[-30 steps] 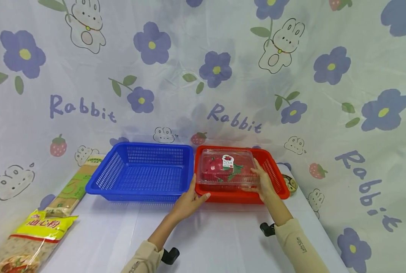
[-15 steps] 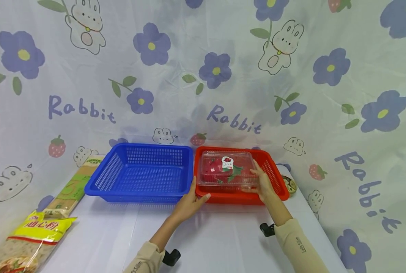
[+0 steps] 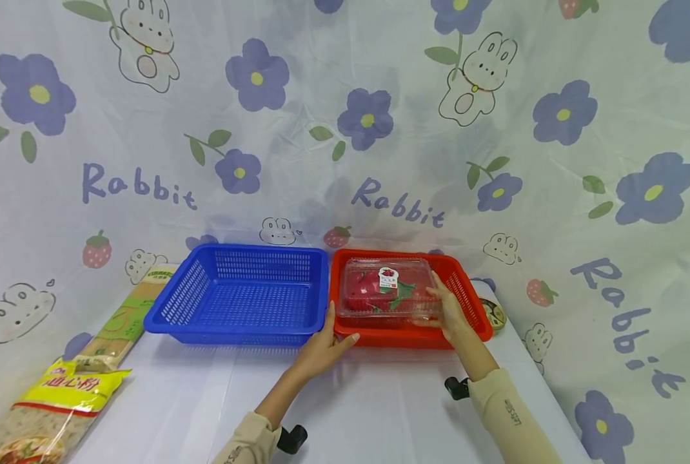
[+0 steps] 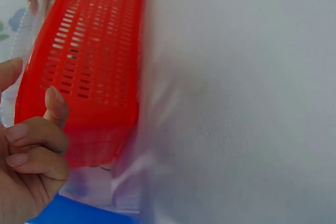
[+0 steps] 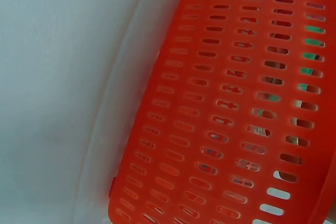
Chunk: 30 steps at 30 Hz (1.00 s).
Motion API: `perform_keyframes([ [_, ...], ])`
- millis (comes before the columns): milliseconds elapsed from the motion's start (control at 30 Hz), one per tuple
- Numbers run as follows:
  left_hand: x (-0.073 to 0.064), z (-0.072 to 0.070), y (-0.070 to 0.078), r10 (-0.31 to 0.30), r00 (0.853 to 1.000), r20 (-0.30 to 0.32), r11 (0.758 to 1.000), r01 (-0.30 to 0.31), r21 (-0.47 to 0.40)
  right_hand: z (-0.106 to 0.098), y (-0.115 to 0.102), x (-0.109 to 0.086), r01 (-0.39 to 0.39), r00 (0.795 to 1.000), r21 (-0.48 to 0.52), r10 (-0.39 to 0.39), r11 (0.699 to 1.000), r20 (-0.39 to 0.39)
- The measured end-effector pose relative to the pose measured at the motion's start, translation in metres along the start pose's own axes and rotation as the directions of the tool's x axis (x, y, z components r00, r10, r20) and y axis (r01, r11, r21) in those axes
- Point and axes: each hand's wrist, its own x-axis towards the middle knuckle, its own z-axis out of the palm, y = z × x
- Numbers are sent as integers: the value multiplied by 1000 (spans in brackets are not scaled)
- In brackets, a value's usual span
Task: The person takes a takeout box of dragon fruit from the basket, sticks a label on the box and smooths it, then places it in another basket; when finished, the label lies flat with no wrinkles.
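Note:
A clear plastic fruit box (image 3: 388,304), with red fruit and green leaves under a white label, sits over the red basket (image 3: 477,322), tipped slightly toward me. My right hand (image 3: 449,316) grips its right front corner, fingers along the side and thumb low at the front. At the basket's left front corner is my left hand (image 3: 320,348), thumb and index spread around the corner. In the left wrist view its other fingers (image 4: 39,135) curl loosely with nothing in them. The right wrist view shows the basket's slotted wall (image 5: 220,103); the right hand is mostly hidden there.
A blue basket (image 3: 252,336) stands left of the red one, nearly touching it. Farther left lie a green-and-tan noodle pack (image 3: 121,316) and a yellow-topped bag (image 3: 57,406). A round tin (image 3: 492,312) sits right of the red basket. A printed curtain (image 3: 298,161) hangs behind.
The fruit box has shifted very slightly toward me and to the right. Both hands stay almost where they were.

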Motion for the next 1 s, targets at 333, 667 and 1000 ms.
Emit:
perform_keyframes([
  [333, 0, -1, 0, -7, 1000, 23, 1000, 7, -6, -4, 1, 4, 1, 1000, -15, -1, 1000, 1],
  [667, -1, 1, 1, -8, 1000, 19, 1000, 9, -15, -4, 4, 8, -23, 1000, -14, 22, 1000, -19],
  [1000, 0, 3, -1, 29, 1000, 2, 999, -29, -27, -7, 4, 10, -25, 1000, -46, 25, 999, -18],
])
